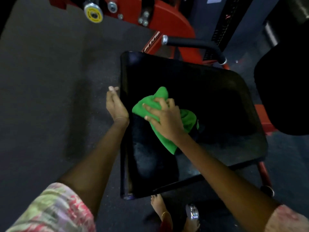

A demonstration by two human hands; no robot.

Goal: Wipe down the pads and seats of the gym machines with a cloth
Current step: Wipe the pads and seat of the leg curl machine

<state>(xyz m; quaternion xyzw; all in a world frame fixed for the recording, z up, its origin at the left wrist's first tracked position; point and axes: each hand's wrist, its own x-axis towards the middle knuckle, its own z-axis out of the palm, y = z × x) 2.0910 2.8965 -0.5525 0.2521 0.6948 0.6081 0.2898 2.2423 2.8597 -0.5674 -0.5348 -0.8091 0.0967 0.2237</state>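
Dark speckled floor (50,81) lay below me. A red frame (168,19) stood ahead, a black handle (192,45) beside it; light seemed dim.

dim | soft blur | wide-angle bending at edges | faint seat (209,91) sheen

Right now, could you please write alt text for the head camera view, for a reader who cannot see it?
A person's right hand presses a bunched green cloth onto a black gym seat, while the left hand rests at the seat's left edge. A red machine frame and a black handle stand behind, over dark floor.
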